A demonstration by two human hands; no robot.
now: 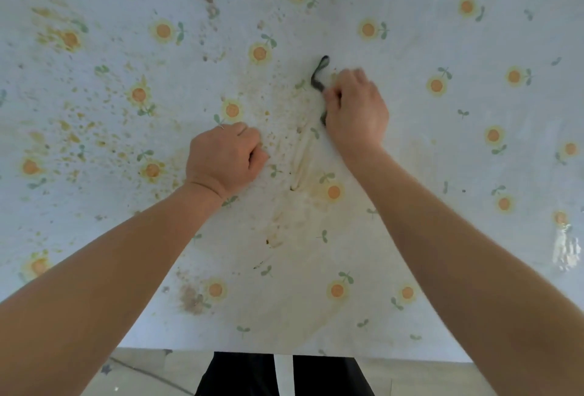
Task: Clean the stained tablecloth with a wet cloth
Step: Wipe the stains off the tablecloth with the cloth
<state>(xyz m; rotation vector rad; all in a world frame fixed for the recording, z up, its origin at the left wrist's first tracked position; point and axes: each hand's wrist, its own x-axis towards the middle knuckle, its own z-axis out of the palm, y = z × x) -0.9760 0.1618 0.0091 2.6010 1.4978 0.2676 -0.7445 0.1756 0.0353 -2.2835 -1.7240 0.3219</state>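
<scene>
One stained tablecloth (442, 149), printed with small orange flowers, is spread flat. One dark cloth (315, 77) is pressed onto its middle, gripped by the curled fingers of the right hand (355, 107). The left hand (224, 158) is rested beside it, fingers curled into a fist.

forearms: on my feed, left forearm (126, 269) and right forearm (458, 253) bare to the frame edge
clothing: i see a black fabric garment (246, 373) at the bottom edge
marking: one white vertical stripe (284, 375) down its middle

Flat tablecloth (442, 149) open on all sides, small dark cloth (318, 76) mid-table
</scene>
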